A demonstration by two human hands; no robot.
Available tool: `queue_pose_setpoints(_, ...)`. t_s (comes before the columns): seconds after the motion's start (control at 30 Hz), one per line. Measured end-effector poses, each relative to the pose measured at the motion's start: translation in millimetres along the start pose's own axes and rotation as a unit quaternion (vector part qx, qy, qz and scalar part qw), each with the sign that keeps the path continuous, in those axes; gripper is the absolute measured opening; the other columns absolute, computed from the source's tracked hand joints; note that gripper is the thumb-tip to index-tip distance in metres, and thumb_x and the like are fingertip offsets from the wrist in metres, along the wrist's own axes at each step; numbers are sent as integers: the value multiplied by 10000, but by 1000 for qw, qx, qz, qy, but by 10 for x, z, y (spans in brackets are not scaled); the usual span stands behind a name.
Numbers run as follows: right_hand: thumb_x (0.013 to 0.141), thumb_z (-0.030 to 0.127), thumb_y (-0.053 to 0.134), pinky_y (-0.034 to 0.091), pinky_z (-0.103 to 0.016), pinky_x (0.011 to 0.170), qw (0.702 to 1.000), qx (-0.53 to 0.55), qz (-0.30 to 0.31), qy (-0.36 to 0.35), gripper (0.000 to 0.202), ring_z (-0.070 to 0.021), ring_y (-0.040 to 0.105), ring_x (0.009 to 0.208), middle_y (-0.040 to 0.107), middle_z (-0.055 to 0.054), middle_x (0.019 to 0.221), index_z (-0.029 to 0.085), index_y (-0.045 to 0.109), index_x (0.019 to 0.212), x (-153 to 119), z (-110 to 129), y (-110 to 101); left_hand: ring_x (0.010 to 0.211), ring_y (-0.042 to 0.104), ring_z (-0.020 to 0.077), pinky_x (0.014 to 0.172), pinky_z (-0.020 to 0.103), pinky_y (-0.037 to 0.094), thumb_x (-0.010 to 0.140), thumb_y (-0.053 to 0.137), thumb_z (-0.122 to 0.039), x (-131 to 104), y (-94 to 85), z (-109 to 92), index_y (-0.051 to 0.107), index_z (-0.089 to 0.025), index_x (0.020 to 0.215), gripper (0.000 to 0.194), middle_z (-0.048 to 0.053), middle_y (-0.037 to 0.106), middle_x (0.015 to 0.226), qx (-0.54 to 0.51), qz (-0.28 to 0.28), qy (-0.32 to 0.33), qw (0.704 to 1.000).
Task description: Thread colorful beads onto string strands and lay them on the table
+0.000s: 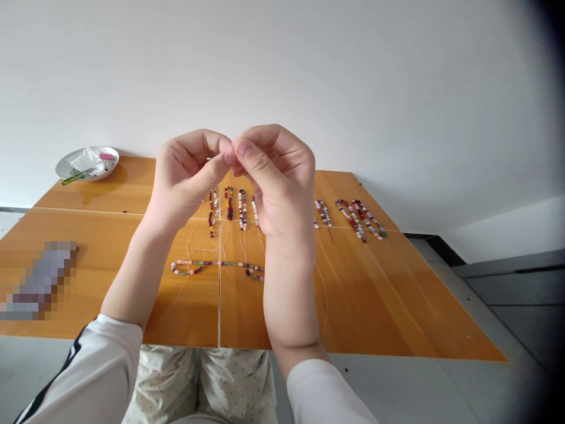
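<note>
We hold both hands up above the table (375,306), fingertips meeting in front of the pale wall (282,65). Our left hand (175,184) is closed in a pinch, thumb against forefinger, and our right hand (283,184) pinches the same way, touching it. Between the tips we make out what looks like a fine thread (230,156), too small for us to tell how it runs.

Below and beyond our hands, bead strings (242,210) lie folded in a row across the table, some hidden behind our right hand and wrist; two more (369,219) lie side by side toward the right. Nearer us, a long bead strand (220,263) bends into a loop at its left end, and our right forearm covers part of it. Thin loose cords (325,288) trail over the wood toward us.

At the far left corner we see a plate (62,167) with a plastic bag (86,159), a pink piece (106,156) and something green-handled (73,178). Nearer, at the left, lies a blurred object (44,280) we cannot identify
</note>
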State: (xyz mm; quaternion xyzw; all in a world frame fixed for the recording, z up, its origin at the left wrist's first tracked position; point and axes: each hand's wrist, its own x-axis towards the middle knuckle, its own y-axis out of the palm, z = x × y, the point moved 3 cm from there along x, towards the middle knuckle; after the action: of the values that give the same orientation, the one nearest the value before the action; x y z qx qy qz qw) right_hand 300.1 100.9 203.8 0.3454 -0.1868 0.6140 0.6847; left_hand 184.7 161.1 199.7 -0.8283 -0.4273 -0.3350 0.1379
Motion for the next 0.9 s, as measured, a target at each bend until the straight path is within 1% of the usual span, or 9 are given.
queue_pose_setpoints(0.1, 867, 282, 738, 538, -272, 694, 999, 15, 10, 30, 71, -107, 613, 695, 686, 41, 770, 270, 724, 799, -1, 8, -4, 680, 650, 121, 681, 278, 550, 755, 826, -426, 6, 22, -5, 709, -184, 751, 269, 13, 719, 714, -21, -5, -18, 1000)
queue_pose_setpoints(0.23, 901, 362, 704, 485, -237, 644, 998, 18, 0, 53, 144, -86, 601, 716, 669, 21, 781, 239, 767, 860, -8, 40, -12, 679, 646, 120, 705, 285, 568, 791, 797, -390, -11, 36, -48, 707, -214, 715, 212, 4, 683, 690, -46, -15, -52, 998)
queue_pose_setpoints(0.3, 889, 353, 725, 495, -225, 665, 998, 35, 12, 42, 123, -74, 602, 712, 659, 29, 773, 241, 771, 910, -7, 51, -5, 687, 655, 121, 712, 284, 571, 783, 802, -391, -23, 40, -70, 707, -219, 712, 210, 5, 682, 692, -47, -10, -61, 997)
queue_pose_setpoints(0.4, 898, 287, 716, 499, -236, 684, 999, 32, 31, 18, 66, -76, 584, 697, 645, 41, 762, 266, 761, 942, -4, 39, 2, 706, 671, 125, 727, 290, 574, 790, 798, -377, -37, 53, -83, 714, -205, 718, 205, 17, 695, 717, -49, 11, -75, 996)
queue_pose_setpoints(0.5, 887, 251, 719, 496, -267, 657, 999, 14, 35, -24, 44, -104, 588, 687, 668, 35, 786, 282, 750, 894, -4, 39, -4, 712, 676, 126, 729, 290, 578, 809, 785, -332, -48, 70, -87, 726, -199, 724, 168, 19, 701, 732, -54, 28, -81, 995)
queue_pose_setpoints(0.57, 890, 259, 715, 501, -281, 649, 999, 7, 30, -36, 43, -118, 595, 678, 674, 32, 788, 281, 734, 858, -10, 52, -9, 712, 672, 121, 728, 283, 578, 824, 767, -276, -51, 77, -94, 733, -201, 726, 128, 10, 697, 722, -56, 32, -77, 995)
queue_pose_setpoints(0.7, 912, 305, 689, 486, -276, 645, 1000, -14, 5, -2, 86, -115, 584, 658, 642, 34, 763, 273, 700, 834, -16, 69, -15, 677, 643, 99, 665, 240, 545, 844, 708, -151, -53, 71, -98, 735, -195, 726, 128, -4, 680, 687, -57, 22, -73, 995)
queue_pose_setpoints(0.8, 887, 401, 705, 429, -261, 576, 999, -44, -22, 1, 174, -99, 526, 614, 613, 28, 775, 256, 659, 802, 1, 46, -34, 676, 632, 99, 631, 227, 517, 844, 700, -149, -51, 58, -87, 733, -194, 733, 124, 3, 675, 691, -55, 19, -75, 995)
queue_pose_setpoints(0.9, 879, 488, 684, 425, -254, 558, 997, -67, -22, -16, 267, -92, 477, 606, 602, 11, 840, 242, 606, 810, 27, 8, -49, 679, 622, 110, 637, 239, 516, 826, 718, -182, -40, 30, -79, 730, -200, 729, 99, 8, 665, 690, -48, 16, -79, 996)
